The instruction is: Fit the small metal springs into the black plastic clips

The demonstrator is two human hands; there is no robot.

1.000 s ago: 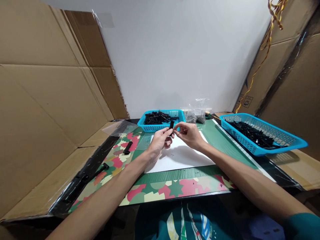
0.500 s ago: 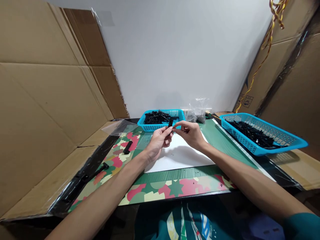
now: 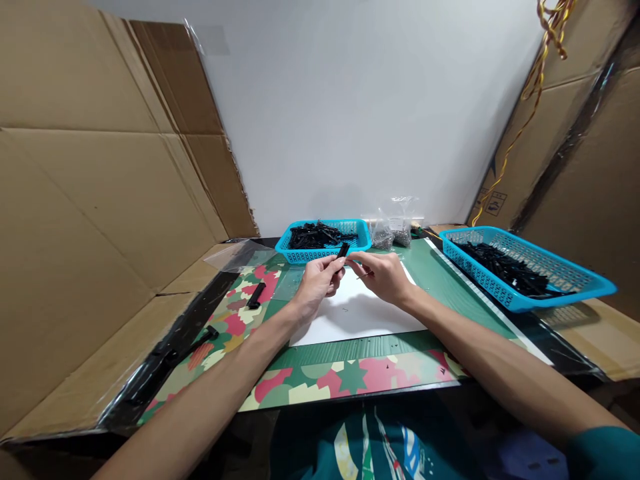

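My left hand (image 3: 319,279) is closed on a small black plastic piece (image 3: 343,250), pinching it between thumb and fingers so its upper end sticks out. Close against that piece, my right hand (image 3: 383,272) has its thumb and index finger pinched together. A thin sliver shows below the right fingers, too small to name. Both hands are held above a white sheet (image 3: 373,313), on which a tiny bent bit lies. To the left, a loose black part (image 3: 257,295) rests on the camouflage-patterned mat (image 3: 235,325).
Behind my hands is a blue basket (image 3: 323,255) of black parts; another blue basket (image 3: 525,303) stands at right. Clear bags (image 3: 395,233) of small metal bits lean at the wall. A black tool-like object (image 3: 200,341) lies left. Cardboard walls (image 3: 100,200) flank the table.
The black piece has tipped slightly to the right in my left hand. My right hand has lowered a little, its fingers still by the piece.
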